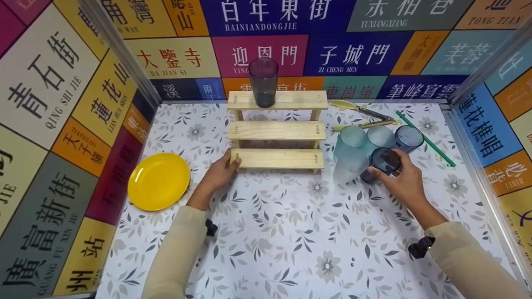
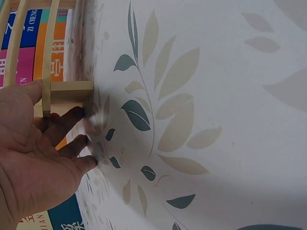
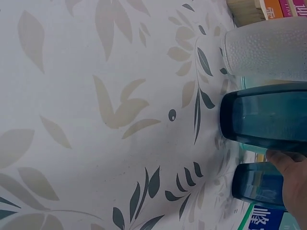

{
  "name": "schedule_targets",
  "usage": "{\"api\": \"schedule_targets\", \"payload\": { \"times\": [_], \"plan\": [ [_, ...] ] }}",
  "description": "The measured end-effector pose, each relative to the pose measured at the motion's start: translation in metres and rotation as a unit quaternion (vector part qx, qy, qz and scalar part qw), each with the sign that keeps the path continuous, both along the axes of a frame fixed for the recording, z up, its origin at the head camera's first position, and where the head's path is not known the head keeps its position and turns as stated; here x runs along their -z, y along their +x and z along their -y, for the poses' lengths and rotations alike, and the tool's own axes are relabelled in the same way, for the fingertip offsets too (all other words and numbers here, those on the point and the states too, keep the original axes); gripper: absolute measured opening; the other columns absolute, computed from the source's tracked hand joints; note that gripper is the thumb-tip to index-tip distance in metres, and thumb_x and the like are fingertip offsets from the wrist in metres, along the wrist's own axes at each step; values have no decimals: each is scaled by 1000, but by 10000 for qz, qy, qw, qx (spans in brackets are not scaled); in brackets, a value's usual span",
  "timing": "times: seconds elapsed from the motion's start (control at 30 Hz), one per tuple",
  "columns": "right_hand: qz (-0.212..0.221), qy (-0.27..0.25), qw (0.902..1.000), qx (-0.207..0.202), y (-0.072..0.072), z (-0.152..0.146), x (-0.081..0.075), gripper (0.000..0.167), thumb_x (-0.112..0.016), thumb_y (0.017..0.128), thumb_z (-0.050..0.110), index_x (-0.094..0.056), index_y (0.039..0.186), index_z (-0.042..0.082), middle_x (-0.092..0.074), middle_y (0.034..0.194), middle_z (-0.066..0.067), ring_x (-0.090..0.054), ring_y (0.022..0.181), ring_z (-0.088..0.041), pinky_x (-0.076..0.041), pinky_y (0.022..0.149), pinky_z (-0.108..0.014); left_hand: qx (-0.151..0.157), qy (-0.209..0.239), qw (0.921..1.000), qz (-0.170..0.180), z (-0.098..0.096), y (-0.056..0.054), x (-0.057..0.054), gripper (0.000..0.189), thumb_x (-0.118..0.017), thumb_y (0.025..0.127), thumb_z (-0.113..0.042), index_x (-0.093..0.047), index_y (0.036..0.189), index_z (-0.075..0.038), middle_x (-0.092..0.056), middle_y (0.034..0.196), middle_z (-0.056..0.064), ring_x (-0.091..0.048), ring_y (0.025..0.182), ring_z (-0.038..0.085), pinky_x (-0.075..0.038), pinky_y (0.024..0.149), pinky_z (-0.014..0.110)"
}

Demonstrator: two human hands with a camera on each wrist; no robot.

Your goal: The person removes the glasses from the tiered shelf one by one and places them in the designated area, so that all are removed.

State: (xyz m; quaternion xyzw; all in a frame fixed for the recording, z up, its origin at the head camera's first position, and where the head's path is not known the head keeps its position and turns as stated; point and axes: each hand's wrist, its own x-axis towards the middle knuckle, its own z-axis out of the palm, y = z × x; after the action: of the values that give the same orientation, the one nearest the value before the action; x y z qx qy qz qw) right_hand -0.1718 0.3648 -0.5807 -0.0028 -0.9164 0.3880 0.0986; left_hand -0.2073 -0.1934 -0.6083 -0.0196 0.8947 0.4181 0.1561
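Observation:
My right hand (image 1: 405, 180) grips a dark blue glass (image 1: 385, 161) between thumb and fingers; the right wrist view shows its base (image 3: 230, 117) close to the tablecloth. Crowded around that glass are two teal frosted glasses, one on the left (image 1: 352, 137) and one behind (image 1: 380, 136), a clear frosted glass (image 1: 350, 168) and another blue glass (image 1: 409, 139). With my left hand (image 1: 219, 174) I hold the left end of the lowest step of a wooden three-step rack (image 1: 276, 159), thumb on top. A dark purplish glass (image 1: 264, 85) stands upright on the top step.
A yellow plate (image 1: 158, 181) lies at the left. Behind the glasses rest yellow-tipped tongs (image 1: 368, 112), with a green straw (image 1: 426, 139) to their right. Lettered panels (image 1: 266, 50) wall in the flower-patterned tablecloth (image 1: 282, 232) at the back and both sides.

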Motion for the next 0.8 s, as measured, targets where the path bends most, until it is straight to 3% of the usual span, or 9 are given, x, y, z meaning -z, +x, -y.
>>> {"api": "schedule_targets", "payload": {
  "times": [0.23, 0.8],
  "plan": [
    [72, 1, 9999, -107, -1, -2, 0, 91, -95, 90, 39, -48, 161, 6, -67, 145, -33, -65, 133, -51, -48, 102, -62, 3, 2, 10000, 4, 0, 0, 1, 84, -45, 117, -59, -13, 179, -13, -30, 181, 21, -35, 165, 45, -29, 136, 59],
    [315, 403, 9984, -221, -1, -1, -12, 100, -94, 91, 44, -42, 165, 1, -62, 144, -43, -60, 131, -63, -47, 103, -74, 54, 56, 10000, -41, 0, 0, 1, 87, -46, 116, -59, -12, 179, -9, -31, 180, 23, -37, 164, 46, -31, 135, 59]
  ]
}}
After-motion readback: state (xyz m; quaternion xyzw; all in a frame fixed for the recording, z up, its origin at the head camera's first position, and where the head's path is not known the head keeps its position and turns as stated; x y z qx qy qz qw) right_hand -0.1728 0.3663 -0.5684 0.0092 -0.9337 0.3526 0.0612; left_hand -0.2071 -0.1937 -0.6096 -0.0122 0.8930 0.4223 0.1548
